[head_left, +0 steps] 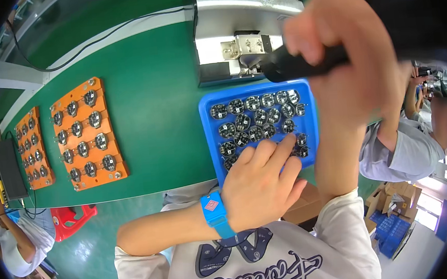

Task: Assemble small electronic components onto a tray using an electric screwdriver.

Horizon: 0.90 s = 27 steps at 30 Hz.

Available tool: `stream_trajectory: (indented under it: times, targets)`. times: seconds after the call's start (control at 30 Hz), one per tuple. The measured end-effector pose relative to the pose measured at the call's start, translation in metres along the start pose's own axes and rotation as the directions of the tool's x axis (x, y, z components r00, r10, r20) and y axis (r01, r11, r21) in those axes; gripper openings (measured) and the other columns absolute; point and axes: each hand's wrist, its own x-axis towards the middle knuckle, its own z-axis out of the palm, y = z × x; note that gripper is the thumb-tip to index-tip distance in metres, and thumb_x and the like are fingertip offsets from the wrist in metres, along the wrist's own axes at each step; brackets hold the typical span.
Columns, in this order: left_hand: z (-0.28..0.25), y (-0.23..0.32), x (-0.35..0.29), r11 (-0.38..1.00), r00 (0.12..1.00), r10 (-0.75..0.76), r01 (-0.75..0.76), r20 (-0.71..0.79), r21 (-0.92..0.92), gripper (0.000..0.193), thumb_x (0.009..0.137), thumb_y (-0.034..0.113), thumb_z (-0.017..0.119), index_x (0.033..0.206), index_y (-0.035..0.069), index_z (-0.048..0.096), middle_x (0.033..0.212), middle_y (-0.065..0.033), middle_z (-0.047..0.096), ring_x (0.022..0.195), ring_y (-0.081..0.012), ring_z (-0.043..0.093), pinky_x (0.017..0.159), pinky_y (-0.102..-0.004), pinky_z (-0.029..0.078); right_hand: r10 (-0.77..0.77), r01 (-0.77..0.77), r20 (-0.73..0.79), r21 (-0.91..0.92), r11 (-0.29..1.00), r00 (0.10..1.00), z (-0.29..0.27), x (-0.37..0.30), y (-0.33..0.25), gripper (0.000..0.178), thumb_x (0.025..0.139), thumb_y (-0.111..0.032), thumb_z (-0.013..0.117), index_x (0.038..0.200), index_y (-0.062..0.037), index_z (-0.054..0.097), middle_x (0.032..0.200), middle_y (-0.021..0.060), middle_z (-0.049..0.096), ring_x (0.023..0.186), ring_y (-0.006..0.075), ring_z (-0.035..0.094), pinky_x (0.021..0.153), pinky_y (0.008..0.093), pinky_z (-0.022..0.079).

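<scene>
A: Where are the round circuit boards (pixel 252 103) found?

B: Many are gathered in the blue tray (pixel 209 140), set on the green worktop (pixel 153 119) just in front of the metal machine (pixel 245 17). Others are seated in rows on the orange plates (pixel 96 157), well apart to the left.

A: How are the hands placed?

B: The left hand (pixel 259 189) is laid over the near side of the tray, its fingers partly bent and its fingertips brought down among the boards. Whether a board is pinched there cannot be told. The right hand (pixel 355 50) is raised and blurred, and appears to be closed around a black handle (pixel 283 65) beside the machine.

A: How is a board expected to handle?

B: Each is judged to be light and stiff, but fragile: small parts are crowded on the face, and thin leads seem to jut from some edges. Those could easily be bent or snagged on a neighbour.

A: Where should hold be taken?

B: The round rim is best pinched from two opposite sides, with the leads left free. A straight upward lift is advised, since the boards are packed closely.
</scene>
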Motion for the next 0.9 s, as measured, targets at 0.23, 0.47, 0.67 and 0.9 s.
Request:
stream_trajectory:
  times: [0.23,0.47,0.67,0.9]
  targets:
    - [0.000,-0.009,-0.001,0.998,0.999,-0.001,-0.002,0.045,0.065,0.035,0.076,0.026,0.081,0.103,0.007,0.069,0.138,-0.0125,0.065,0.099,-0.0276,0.058,0.082,-0.0404,0.048,0.209,-0.280,-0.356,-0.163,0.946,0.911,-0.031,-0.055,-0.058,0.028,0.098,-0.006,0.052,0.126,-0.0069,0.050,0.076,0.0012,0.043,0.058,0.0132,0.046,0.061,0.0364,0.044]
    - [0.005,-0.014,0.019,0.986,0.989,0.053,-0.074,0.138,0.152,0.035,0.074,0.025,0.083,0.101,0.007,0.069,0.138,-0.0112,0.066,0.099,-0.0269,0.057,0.081,-0.0398,0.047,0.426,-0.353,-0.643,0.247,0.902,0.637,-0.028,-0.098,-0.051,0.033,0.097,-0.004,0.055,0.129,-0.0059,0.050,0.071,0.0033,0.043,0.054,0.0149,0.046,0.057,0.0357,0.044]
    - [0.009,-0.015,0.037,0.981,0.985,0.040,-0.071,0.168,0.180,0.037,0.071,0.021,0.084,0.101,0.006,0.068,0.139,-0.0130,0.065,0.098,-0.0287,0.056,0.083,-0.0405,0.047,0.424,-0.468,-0.663,0.125,0.875,0.617,-0.025,-0.100,-0.038,0.043,0.093,0.001,0.056,0.135,-0.0036,0.048,0.070,0.0056,0.044,0.051,0.0164,0.046,0.052,0.0351,0.043]
    - [0.011,-0.024,0.050,0.997,0.996,0.035,-0.041,0.083,0.071,0.043,0.071,0.010,0.086,0.110,0.003,0.069,0.128,-0.0143,0.066,0.095,-0.0324,0.060,0.081,-0.0430,0.052,0.319,-0.418,-0.571,-0.046,0.907,0.756,-0.030,-0.113,-0.041,0.015,0.100,-0.008,0.043,0.092,-0.0035,0.055,0.078,0.0024,0.044,0.060,0.0142,0.047,0.058,0.0354,0.042]
